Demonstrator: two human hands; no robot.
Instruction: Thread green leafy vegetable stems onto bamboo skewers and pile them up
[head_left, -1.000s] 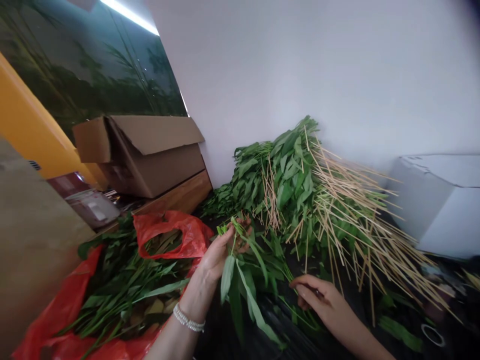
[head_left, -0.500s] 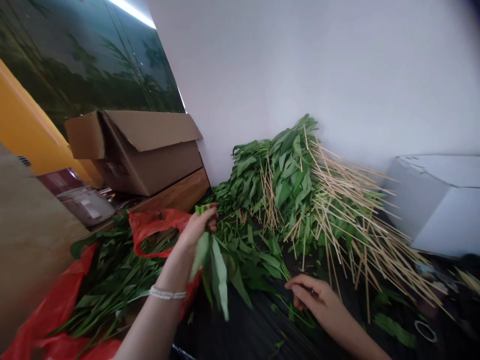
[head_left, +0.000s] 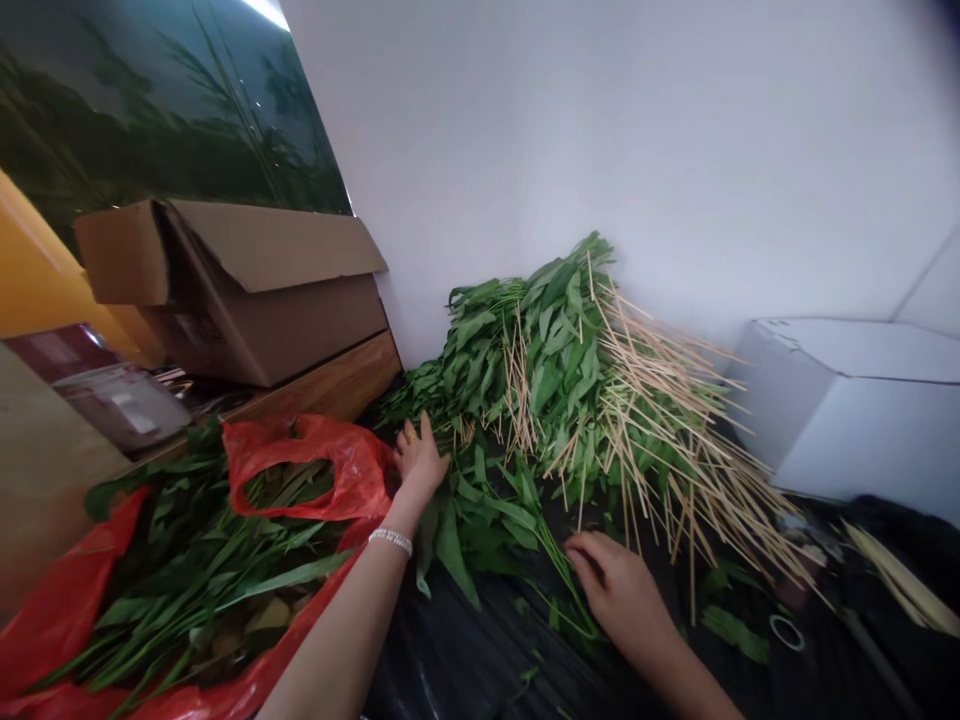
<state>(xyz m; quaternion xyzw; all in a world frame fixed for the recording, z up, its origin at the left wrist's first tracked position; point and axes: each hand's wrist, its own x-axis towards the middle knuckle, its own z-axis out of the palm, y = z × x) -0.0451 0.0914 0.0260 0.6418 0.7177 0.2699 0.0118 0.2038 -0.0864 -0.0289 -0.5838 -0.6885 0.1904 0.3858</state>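
Observation:
My left hand reaches to the back left with its fingers spread and nothing visible in them, next to leafy greens on black plastic. My right hand is closed, thumb and fingertips together, right beside the long green stems of those greens. Whether a stem is pinched between its fingertips cannot be made out. Behind both hands rises a heap of leafy bunches, with many thin pale sticks spilling to the right. A red plastic bag full of long-stemmed greens lies open left of my left forearm.
A cardboard box with raised flaps stands on a wooden ledge at the back left. To the right are a white box and a white ring. A white wall closes off the back. Black plastic covers the work surface.
My left hand has let go of the bunch of greens it gripped and spread its fingers. My right hand remains by the stems, fingers curled. The view has swung slightly right.

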